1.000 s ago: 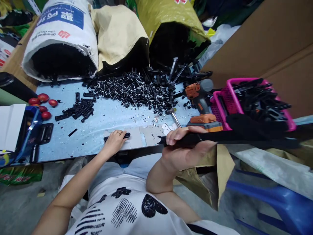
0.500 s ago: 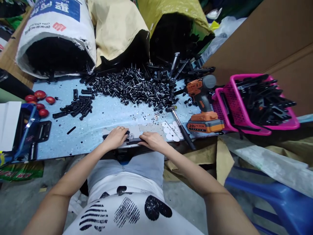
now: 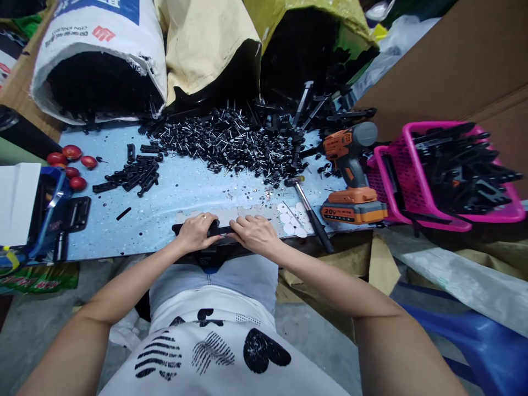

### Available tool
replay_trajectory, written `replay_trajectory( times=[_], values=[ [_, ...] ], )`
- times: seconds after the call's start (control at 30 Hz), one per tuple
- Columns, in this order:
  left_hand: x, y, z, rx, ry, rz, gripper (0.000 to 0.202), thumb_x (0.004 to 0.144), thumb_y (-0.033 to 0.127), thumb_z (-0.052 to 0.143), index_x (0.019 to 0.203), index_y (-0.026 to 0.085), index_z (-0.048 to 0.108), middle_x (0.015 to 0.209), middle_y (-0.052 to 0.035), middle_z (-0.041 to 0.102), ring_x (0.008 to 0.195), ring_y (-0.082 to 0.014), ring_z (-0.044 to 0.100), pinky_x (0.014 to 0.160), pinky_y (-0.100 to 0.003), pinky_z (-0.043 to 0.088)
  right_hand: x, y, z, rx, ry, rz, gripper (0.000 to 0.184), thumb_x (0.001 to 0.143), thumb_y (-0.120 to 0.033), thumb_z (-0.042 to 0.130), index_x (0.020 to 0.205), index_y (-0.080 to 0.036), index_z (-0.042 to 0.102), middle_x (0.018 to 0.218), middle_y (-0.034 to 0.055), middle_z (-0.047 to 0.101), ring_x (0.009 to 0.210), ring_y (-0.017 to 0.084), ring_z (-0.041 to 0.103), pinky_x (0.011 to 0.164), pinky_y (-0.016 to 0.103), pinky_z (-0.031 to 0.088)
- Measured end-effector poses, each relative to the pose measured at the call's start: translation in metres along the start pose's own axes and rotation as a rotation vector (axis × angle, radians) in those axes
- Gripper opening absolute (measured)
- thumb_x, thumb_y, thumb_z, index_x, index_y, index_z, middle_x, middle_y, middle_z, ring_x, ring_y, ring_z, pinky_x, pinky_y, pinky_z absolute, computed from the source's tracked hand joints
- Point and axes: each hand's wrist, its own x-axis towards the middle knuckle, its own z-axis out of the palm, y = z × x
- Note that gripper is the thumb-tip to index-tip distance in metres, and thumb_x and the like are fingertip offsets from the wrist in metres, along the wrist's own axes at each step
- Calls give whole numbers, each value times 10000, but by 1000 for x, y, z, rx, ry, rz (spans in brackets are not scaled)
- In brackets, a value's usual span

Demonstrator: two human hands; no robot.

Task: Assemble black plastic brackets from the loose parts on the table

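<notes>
Both my hands rest at the near edge of the blue table (image 3: 173, 192). My left hand (image 3: 196, 231) curls over the left end of a flat black plastic bar (image 3: 223, 230) lying on a pale patch of the table top. My right hand (image 3: 256, 234) grips the same bar's right part, its fingers bent down on it. A ring shows on my left hand. Most of the bar is hidden under my fingers.
A heap of black rivets (image 3: 223, 143) lies mid-table, black strips (image 3: 132, 176) to the left. A hammer (image 3: 309, 212), white discs (image 3: 292, 220) and an orange drill (image 3: 350, 176) sit right. A pink basket (image 3: 437, 176) holds black parts. Open sacks (image 3: 99, 66) stand behind; red fruits (image 3: 68, 159) far left.
A second ago my right hand held a long black part out to the right. It let that go and came to the table edge, where it now grips the bar with my left.
</notes>
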Motion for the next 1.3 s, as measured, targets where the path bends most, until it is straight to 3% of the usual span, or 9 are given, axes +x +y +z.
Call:
replay_trajectory(
  times=[0.13, 0.3, 0.43, 0.53, 0.7, 0.83, 0.97, 1.13, 1.3],
  values=[
    [-4, -2, 3, 1, 43, 42, 497, 811, 602, 517, 1061, 173, 527, 953, -88, 626, 878, -222, 608, 747, -313, 463, 4, 5, -5, -40, 22, -58, 356, 976, -428, 300, 1011, -180, 554, 880, 68, 610, 772, 164, 540, 640, 280, 262],
    [7, -3, -1, -6, -88, 28, 548, 798, 615, 525, 1142, 187, 518, 1032, -92, 617, 959, -240, 585, 805, -345, 468, 4, 21, 19, 24, 81, -96, 385, 963, -463, 324, 949, -176, 580, 839, 50, 602, 742, 149, 538, 638, 276, 297],
    [66, -28, -11, -5, -2, -66, 402, 930, 391, 397, 1260, 173, 462, 1158, -110, 568, 1078, -231, 524, 910, -369, 427, 0, 33, 43, 107, 162, -97, 393, 939, -485, 378, 946, -167, 608, 857, 65, 602, 826, 167, 538, 691, 277, 342],
    [125, -55, -13, 97, 43, -218, 334, 919, 201, 369, 1219, 148, 509, 1116, -124, 569, 1041, -226, 533, 906, -350, 419, 5, 39, 45, 168, 157, -80, 376, 929, -486, 404, 945, -179, 621, 873, 66, 605, 851, 169, 536, 747, 287, 364],
    [169, -72, 4, 213, -68, -331, 308, 872, 50, 326, 1057, 54, 572, 1094, -189, 567, 1010, -237, 544, 861, -328, 427, 59, 69, 27, 205, 203, 275, 303, 961, -357, 374, 1049, -171, 597, 988, 91, 613, 941, 185, 546, 776, 274, 396],
    [162, -63, 9, 229, -85, -296, 356, 851, -13, 287, 1077, 44, 556, 1106, -203, 563, 1040, -240, 537, 851, -324, 433, 124, 96, 24, 195, 128, 628, 285, 963, -284, 338, 1121, -167, 544, 1088, 116, 598, 978, 209, 569, 793, 290, 420],
    [156, -58, 2, 234, -89, -312, 342, 848, -8, 297, 1024, 36, 588, 1035, -198, 597, 951, -236, 590, 797, -319, 454, 159, 99, 27, 210, 67, 765, 285, 922, -152, 331, 1125, -113, 527, 1080, 168, 604, 946, 230, 603, 786, 311, 440],
    [119, -62, -17, 182, -25, -347, 264, 822, 73, 431, 1019, 72, 606, 1017, -164, 622, 920, -230, 608, 801, -313, 457, 148, 104, 29, 245, 75, 757, 309, 822, -143, 467, 1121, -147, 546, 1071, 130, 627, 949, 231, 604, 799, 316, 448],
    [25, -66, -31, -362, 375, -468, 200, 790, 246, 553, 938, 143, 640, 844, -55, 672, 766, -166, 623, 766, -286, 486, 106, 89, 33, 615, 318, 529, 184, 739, -233, 585, 909, -168, 618, 894, 51, 659, 802, 170, 604, 769, 289, 466]
  ],
)
